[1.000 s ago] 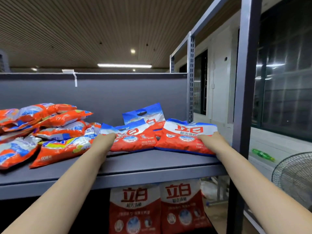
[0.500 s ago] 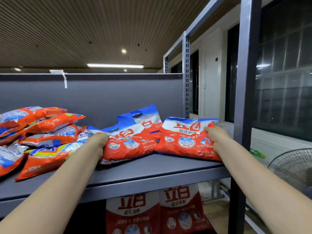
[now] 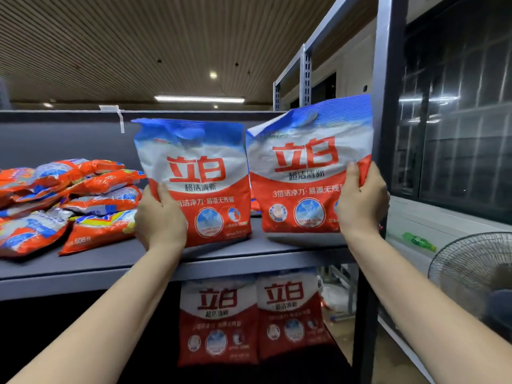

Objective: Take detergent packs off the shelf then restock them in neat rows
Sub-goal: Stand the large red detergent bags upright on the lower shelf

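Two upright packs side by side on shelf (image 3: 249, 261): left pack (image 3: 199, 178), right pack (image 3: 310, 167). Pile of packs (image 3: 66, 200) further left. Two packs (image 3: 249, 320) on level below.

Two bare forearms, no sleeves; left hand (image 3: 160, 217), right hand (image 3: 363, 202).

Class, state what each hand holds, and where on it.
Left hand grips the left detergent pack at its lower left edge; right hand grips the right detergent pack at its right edge.

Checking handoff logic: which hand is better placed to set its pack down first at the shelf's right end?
Probably right: the right hand holds its pack upright beside the right post; the left hand holds its pack further in.
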The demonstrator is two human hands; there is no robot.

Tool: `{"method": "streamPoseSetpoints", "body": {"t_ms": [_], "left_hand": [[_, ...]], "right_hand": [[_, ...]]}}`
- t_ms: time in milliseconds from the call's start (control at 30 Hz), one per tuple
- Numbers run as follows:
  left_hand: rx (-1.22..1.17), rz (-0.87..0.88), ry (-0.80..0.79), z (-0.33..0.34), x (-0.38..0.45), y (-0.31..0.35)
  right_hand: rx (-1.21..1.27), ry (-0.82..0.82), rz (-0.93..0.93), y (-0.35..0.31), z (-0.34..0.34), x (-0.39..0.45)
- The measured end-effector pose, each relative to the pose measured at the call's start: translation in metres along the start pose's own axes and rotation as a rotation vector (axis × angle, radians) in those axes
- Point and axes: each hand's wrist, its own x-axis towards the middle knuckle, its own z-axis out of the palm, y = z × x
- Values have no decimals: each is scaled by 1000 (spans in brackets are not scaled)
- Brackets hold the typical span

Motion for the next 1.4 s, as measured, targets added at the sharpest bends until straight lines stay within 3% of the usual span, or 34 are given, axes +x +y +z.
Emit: {"method": "streamPoseSetpoints", "body": {"t_ms": [300, 700, 933, 1133, 1300, 1400], "left_hand": [[-29, 101, 155, -50, -46, -11], [-10, 11, 11, -82, -142, -107], [115, -89, -109, -69, -175, -180], [200, -209, -132, -32, -159, -240], [166, -254, -134, 3, -144, -286], [135, -234, -117, 26, -139, -307]], "right_hand": [[59, 172, 33, 18, -60, -25], [98, -97, 156, 98, -90, -109], [89, -294, 323, 156, -70, -154], [-24, -307, 359, 198, -35, -175], [-55, -268, 619, 257, 0, -186], [22, -265, 658, 278, 20, -186]]}}
